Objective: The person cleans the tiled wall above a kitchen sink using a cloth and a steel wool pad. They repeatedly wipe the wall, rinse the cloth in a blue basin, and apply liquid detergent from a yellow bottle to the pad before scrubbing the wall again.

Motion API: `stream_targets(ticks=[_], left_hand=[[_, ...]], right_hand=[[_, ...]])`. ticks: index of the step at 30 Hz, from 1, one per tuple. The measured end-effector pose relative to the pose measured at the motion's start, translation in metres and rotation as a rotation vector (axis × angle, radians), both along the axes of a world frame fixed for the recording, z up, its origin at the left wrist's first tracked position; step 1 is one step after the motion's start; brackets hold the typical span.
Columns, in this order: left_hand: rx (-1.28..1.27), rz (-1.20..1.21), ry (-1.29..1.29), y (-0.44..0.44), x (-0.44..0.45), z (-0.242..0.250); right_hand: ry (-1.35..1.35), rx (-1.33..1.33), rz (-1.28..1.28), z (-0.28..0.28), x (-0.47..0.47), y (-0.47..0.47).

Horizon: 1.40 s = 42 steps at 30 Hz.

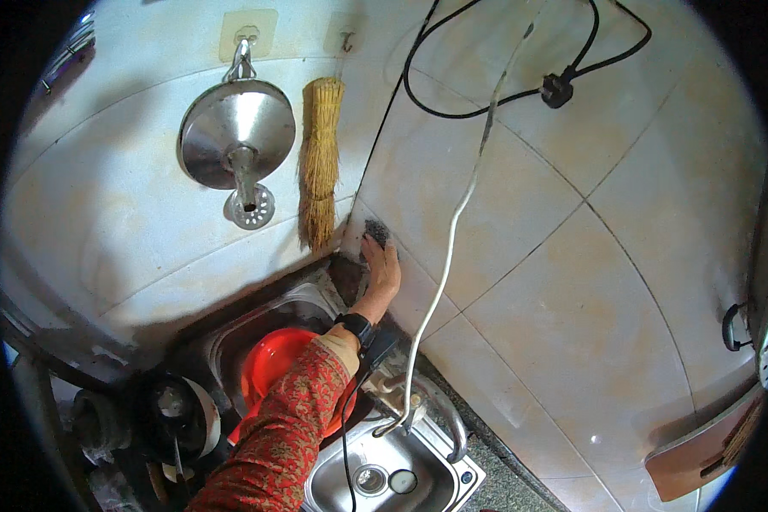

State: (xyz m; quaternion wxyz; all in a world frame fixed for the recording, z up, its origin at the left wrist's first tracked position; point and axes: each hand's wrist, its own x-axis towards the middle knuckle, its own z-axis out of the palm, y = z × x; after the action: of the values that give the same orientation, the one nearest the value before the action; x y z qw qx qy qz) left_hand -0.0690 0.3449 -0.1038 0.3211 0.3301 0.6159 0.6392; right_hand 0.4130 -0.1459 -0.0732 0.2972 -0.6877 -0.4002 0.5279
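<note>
My left hand [382, 278] reaches up into the corner, its fingers pressing a dark scouring pad [376, 232] against the tiled wall on the right. A black band [356, 328] circles the wrist, and a thin black cable [345, 435] hangs down beside the red patterned sleeve [275, 429]. Beneath the forearm, a red plastic basin [280, 355] sits in the left bowl of the steel sink, partly hidden by the sleeve. My right hand is out of view.
Right of the arm are the faucet [445, 409] and the right sink bowl [416, 477]. A white hose [451, 237] hangs down the wall to the faucet. A straw brush [323, 160] and a steel funnel [240, 131] hang on the left wall. Dark pots [173, 416] stand lower left.
</note>
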Motion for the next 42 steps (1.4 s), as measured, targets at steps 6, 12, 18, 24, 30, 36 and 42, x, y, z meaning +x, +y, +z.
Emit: stream_targets(ticks=[6, 12, 18, 24, 30, 36, 42], left_hand=[[0.090, -0.029, 0.009, 0.007, -0.006, -0.004], [-0.024, -0.335, -0.235, -0.056, 0.078, -0.092], [-0.154, -0.622, -0.096, -0.078, 0.052, -0.062], [0.143, -0.130, 0.147, -0.034, -0.019, 0.027], [-0.044, -0.316, -0.130, -0.038, -0.011, -0.023], [0.082, -1.091, 0.018, -0.065, 0.052, -0.083], [-0.016, -0.649, -0.285, -0.028, -0.022, -0.026]], right_hand=[[-0.013, 0.029, 0.024, -0.016, 0.001, -0.017], [0.007, 0.011, -0.022, -0.024, 0.001, -0.020], [0.032, 0.042, 0.021, -0.021, 0.004, -0.014], [0.019, 0.021, -0.038, -0.022, 0.014, -0.034], [-0.017, -0.008, -0.049, -0.022, 0.009, -0.040], [-0.053, 0.022, 0.012, -0.021, 0.013, -0.031], [0.053, 0.042, -0.088, -0.004, 0.033, -0.031]])
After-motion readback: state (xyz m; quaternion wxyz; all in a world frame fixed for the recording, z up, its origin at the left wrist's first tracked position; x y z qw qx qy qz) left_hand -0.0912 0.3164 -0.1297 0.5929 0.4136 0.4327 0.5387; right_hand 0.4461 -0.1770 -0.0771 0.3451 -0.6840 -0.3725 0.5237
